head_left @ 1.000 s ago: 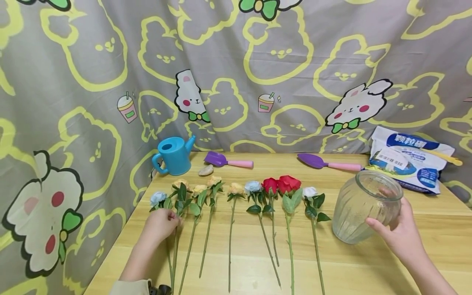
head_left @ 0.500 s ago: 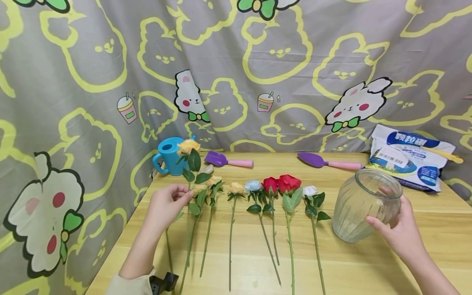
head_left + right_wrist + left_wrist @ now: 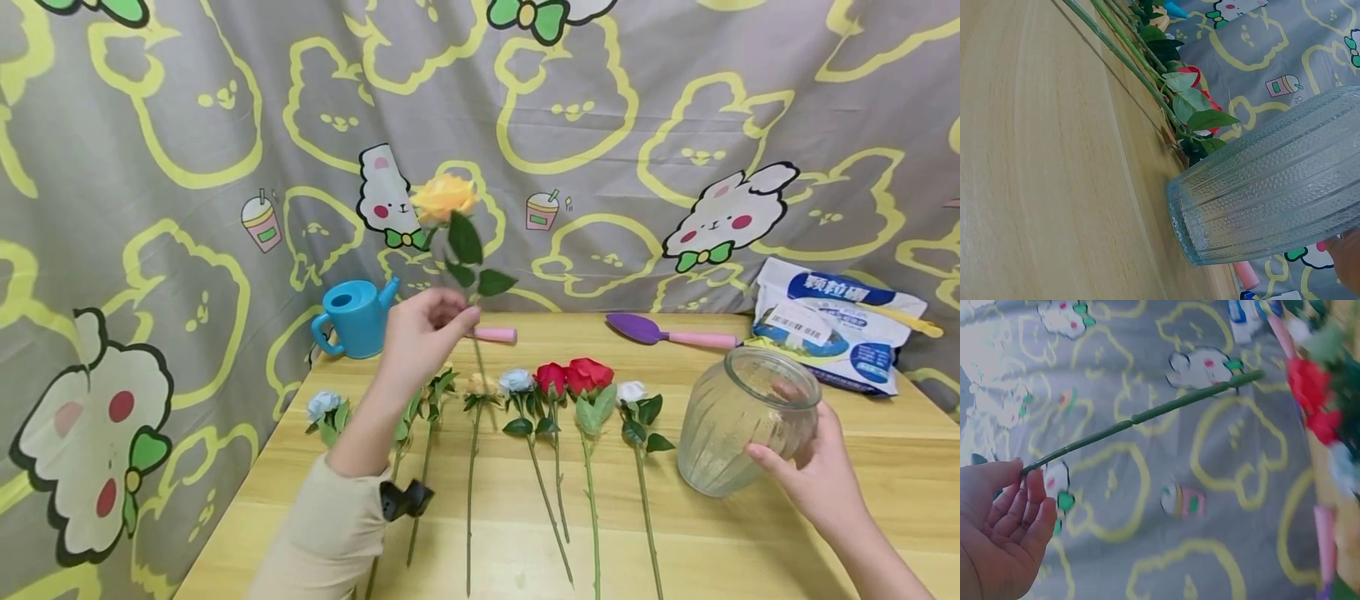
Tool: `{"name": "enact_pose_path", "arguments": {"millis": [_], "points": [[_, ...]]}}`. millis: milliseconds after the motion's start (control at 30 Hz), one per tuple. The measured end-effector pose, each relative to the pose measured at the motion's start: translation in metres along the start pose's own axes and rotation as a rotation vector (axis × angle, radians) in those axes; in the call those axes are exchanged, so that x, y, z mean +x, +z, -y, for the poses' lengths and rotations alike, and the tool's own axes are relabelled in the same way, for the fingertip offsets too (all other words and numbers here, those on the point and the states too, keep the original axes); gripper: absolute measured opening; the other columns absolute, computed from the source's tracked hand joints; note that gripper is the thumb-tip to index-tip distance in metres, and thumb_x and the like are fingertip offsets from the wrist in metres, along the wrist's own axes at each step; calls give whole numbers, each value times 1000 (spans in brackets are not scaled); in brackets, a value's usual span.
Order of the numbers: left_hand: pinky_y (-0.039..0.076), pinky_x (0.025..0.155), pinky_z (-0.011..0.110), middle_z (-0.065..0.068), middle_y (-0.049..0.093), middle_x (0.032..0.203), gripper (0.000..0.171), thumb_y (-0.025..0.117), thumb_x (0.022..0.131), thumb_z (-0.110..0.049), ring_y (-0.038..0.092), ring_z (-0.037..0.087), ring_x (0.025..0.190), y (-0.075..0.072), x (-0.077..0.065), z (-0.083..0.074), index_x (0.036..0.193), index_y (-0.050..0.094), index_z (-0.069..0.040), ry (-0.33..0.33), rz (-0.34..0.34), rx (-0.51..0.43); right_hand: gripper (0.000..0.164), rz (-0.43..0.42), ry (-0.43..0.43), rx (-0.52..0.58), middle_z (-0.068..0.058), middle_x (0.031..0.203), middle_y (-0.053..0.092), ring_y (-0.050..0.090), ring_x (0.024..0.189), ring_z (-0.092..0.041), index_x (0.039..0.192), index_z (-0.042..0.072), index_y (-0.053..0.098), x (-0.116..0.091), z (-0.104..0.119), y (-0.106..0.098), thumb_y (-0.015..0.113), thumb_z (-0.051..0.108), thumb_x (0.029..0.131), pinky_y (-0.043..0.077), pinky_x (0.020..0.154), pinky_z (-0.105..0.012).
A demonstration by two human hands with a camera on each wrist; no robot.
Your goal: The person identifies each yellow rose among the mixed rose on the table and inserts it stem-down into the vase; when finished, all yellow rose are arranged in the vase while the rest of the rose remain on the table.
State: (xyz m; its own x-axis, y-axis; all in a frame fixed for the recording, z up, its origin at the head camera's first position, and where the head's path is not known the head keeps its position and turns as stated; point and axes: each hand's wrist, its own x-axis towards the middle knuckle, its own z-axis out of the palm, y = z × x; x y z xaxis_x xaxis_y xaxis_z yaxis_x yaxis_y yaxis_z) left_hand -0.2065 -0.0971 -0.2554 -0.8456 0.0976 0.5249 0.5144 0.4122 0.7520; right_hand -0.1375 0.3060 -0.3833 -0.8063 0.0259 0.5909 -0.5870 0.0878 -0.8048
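Note:
In the head view my left hand (image 3: 431, 337) pinches the stem of a yellow rose (image 3: 446, 198), raised above the table with its bloom up. The left wrist view shows the thumb and fingertips on the green stem (image 3: 1132, 423). My right hand (image 3: 821, 471) grips the side of a ribbed clear glass vase (image 3: 723, 433), which leans a little and has nothing visible inside. Whether its base (image 3: 1185, 225) touches the table cannot be told. Between the hands lie a white rose (image 3: 632, 392), red roses (image 3: 590, 375), blue roses (image 3: 516, 382) and yellow roses (image 3: 480, 387), partly behind my left arm.
A blue watering can (image 3: 356, 321) stands at the back left of the wooden table (image 3: 720, 550). Near the back edge lie a purple trowel (image 3: 637, 327) and another pink handle (image 3: 495, 335). A white-and-blue bag (image 3: 832, 325) sits back right, against the patterned curtain (image 3: 465, 100).
My left hand has taken a yellow rose from the left of the row and carried it up and to the right. The right hand and vase have stayed in place.

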Motion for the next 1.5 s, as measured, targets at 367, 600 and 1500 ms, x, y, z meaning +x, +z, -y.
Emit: {"name": "enact_pose_path", "arguments": {"millis": [367, 600, 1500], "points": [[52, 69, 27, 12, 67, 83, 14, 66, 82, -10, 64, 16, 73, 66, 48, -54, 85, 56, 0, 67, 68, -420, 79, 3, 4, -4, -10, 132, 35, 41, 114, -9, 136, -4, 25, -1, -4, -3, 53, -31, 67, 34, 88, -11], [52, 64, 25, 17, 66, 82, 13, 64, 82, -2, 65, 18, 71, 105, 61, -86, 79, 53, 4, 138, 63, -543, 80, -13, 5, -12, -6, 130, 35, 41, 112, -8, 136, -1, 27, -2, -5, -3, 52, -31, 66, 35, 86, -10], [40, 54, 7, -16, 59, 67, 14, 68, 81, -30, 49, -12, 60, 224, 30, -74, 78, 65, -17, 18, 366, -54, 79, -7, -2, -15, -11, 131, 32, 40, 114, -8, 136, -5, 24, -1, -1, 1, 52, -31, 67, 34, 88, -11]]}}
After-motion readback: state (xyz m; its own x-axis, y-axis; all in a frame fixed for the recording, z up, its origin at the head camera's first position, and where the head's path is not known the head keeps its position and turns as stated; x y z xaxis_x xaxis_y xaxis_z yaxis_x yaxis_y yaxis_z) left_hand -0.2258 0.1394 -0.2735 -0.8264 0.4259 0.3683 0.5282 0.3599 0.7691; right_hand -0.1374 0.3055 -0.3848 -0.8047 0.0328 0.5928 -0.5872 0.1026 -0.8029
